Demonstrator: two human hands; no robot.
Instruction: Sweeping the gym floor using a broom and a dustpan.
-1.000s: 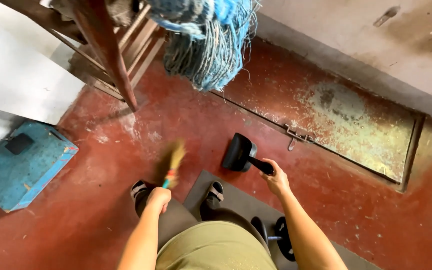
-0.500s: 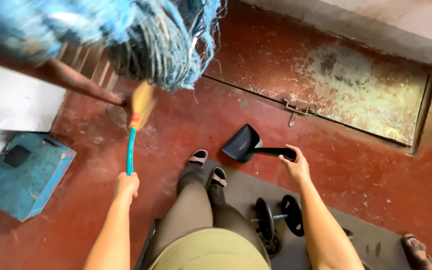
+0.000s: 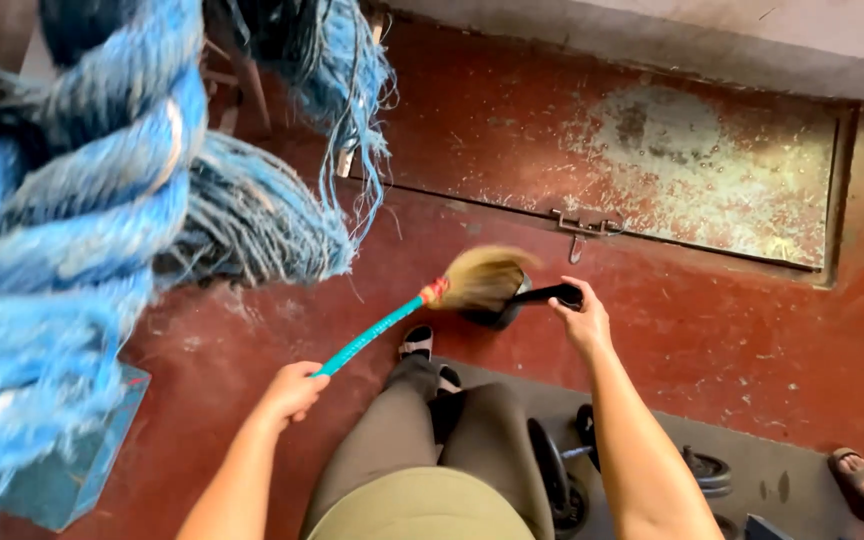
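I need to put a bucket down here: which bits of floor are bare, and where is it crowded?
Bare red floor lies right of the dustpan, between the hatch and the mat. Another patch lies between the left hand and the blue box. It is crowded around the feet, the dumbbell and under the rope.

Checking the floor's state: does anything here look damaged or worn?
Yes. The floor hatch has its red paint worn off in a large pale patch, and the hanging blue rope is badly frayed at its ends.
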